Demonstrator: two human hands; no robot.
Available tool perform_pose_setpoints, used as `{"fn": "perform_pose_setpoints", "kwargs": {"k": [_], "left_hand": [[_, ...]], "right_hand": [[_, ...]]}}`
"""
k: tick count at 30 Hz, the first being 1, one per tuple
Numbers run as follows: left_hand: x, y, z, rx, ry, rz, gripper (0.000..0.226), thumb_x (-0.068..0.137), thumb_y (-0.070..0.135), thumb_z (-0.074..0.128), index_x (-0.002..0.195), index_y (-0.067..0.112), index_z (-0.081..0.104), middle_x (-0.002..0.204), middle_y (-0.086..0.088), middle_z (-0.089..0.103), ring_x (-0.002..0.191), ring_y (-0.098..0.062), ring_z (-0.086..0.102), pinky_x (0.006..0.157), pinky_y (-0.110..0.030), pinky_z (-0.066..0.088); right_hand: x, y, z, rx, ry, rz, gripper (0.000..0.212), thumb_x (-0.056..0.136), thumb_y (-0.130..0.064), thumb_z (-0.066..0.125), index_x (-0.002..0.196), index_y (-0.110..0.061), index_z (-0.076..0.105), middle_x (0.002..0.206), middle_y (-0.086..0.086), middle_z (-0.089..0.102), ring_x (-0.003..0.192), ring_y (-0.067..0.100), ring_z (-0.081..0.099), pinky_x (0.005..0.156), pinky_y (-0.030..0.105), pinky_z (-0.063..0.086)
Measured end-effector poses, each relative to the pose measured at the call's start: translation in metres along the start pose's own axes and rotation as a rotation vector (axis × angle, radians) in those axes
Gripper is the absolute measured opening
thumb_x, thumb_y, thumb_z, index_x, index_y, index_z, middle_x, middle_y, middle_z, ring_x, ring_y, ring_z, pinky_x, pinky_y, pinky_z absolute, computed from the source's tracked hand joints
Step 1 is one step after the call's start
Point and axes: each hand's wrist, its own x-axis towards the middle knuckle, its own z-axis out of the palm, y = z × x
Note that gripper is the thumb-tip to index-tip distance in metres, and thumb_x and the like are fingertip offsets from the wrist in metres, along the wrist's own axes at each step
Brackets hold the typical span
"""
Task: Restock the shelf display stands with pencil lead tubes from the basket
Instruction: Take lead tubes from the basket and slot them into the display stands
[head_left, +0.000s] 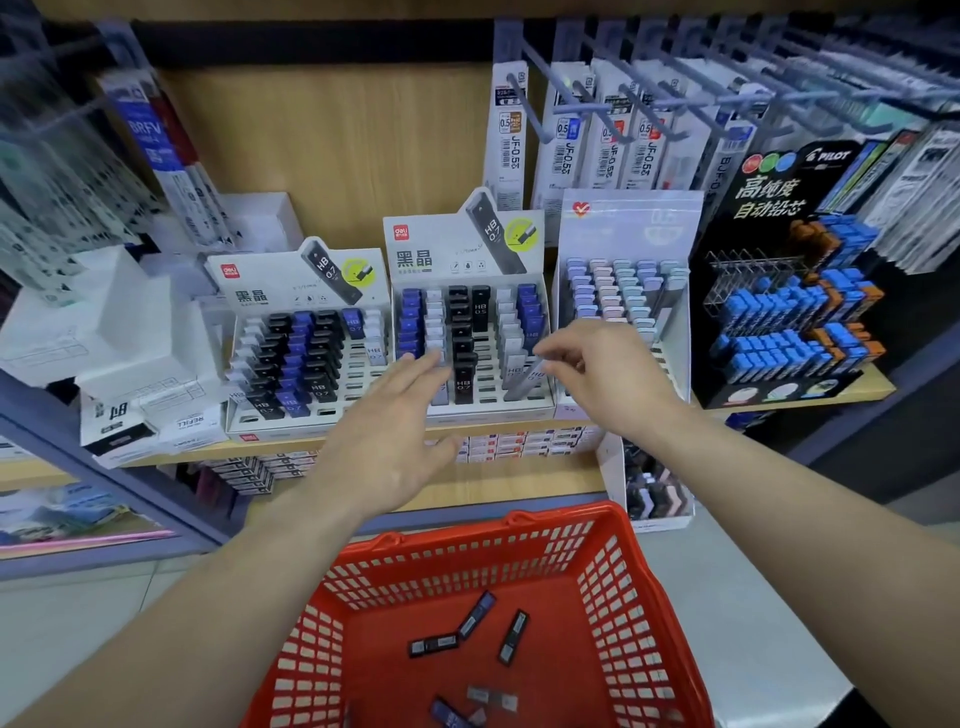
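Below me a red basket (644, 613) holds several loose pencil lead tubes (513, 636), dark and grey. On the shelf stand two white display stands: the left stand (291, 291) and the middle stand (441, 254), both with rows of black, blue and white tubes. My right hand (608, 379) pinches the top of a light grey tube (522, 384) that leans into the right-hand column of the middle stand. My left hand (395, 436) reaches forward with straight fingers, its tips at the white tubes in the middle stand's left part.
A pastel-tube stand (623, 234) sits right of the middle stand, and a black Pilot stand (779, 197) with blue and orange tubes beyond it. White boxes (119, 332) crowd the shelf's left. Refill packs hang on hooks (597, 104) overhead. A lower shelf holds more boxes.
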Motion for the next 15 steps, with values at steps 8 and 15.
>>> {"fn": "perform_pose_setpoints", "kwargs": {"k": [8,15], "left_hand": [[0.000,0.000,0.000,-0.025,-0.003,0.002,0.077,0.097,0.044,0.061,0.161,0.027,0.021,0.169,0.014,0.007,0.156,-0.007,0.002,0.123,-0.026,0.005],[-0.003,-0.002,-0.004,-0.066,0.028,0.025,0.071,0.098,0.040,0.060,0.159,0.030,0.026,0.167,0.016,0.018,0.154,-0.007,0.014,0.122,-0.026,0.013]], "right_hand": [[0.004,-0.016,0.011,0.009,-0.043,-0.003,0.013,0.095,-0.013,0.064,0.104,-0.016,0.074,0.101,0.000,0.073,0.093,0.019,0.066,0.086,0.041,0.054],[0.003,-0.022,0.013,-0.071,-0.015,0.009,0.023,0.095,-0.026,0.064,0.117,-0.019,0.070,0.114,0.000,0.059,0.086,0.021,0.062,0.079,0.042,0.055]]}}
